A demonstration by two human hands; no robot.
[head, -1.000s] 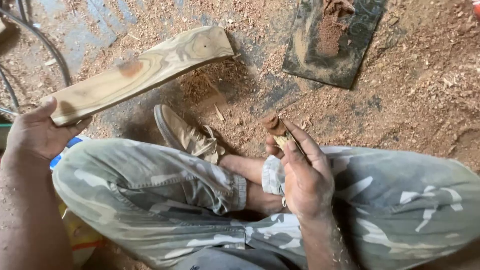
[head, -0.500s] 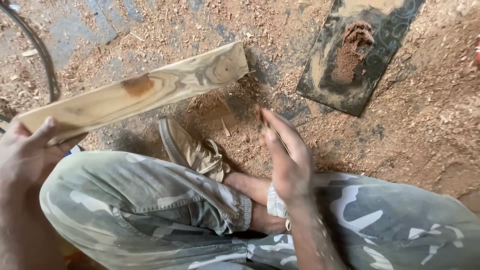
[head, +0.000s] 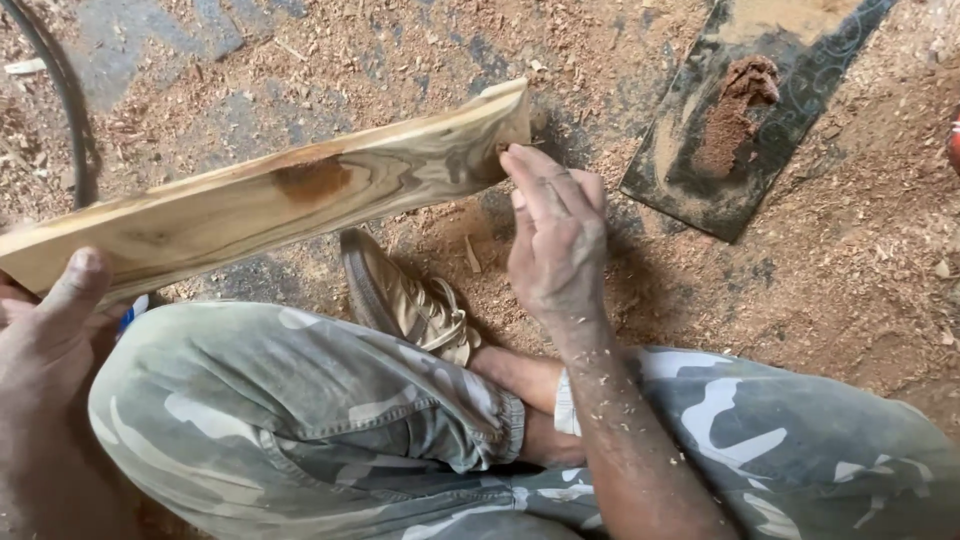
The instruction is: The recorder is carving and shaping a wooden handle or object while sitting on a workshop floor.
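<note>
No packages, labels, signs or screens are visible anywhere on the sawdust-covered floor in this view.

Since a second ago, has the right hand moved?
Yes. The right hand rose from the knee to the wooden plank end, nearer the dark slab.

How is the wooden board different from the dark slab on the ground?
The wooden board is pale and grained; the dark slab is blackish. The board is held up by the left hand, with the right hand at its end; the slab lies on the floor. Both carry a reddish-brown patch.
</note>
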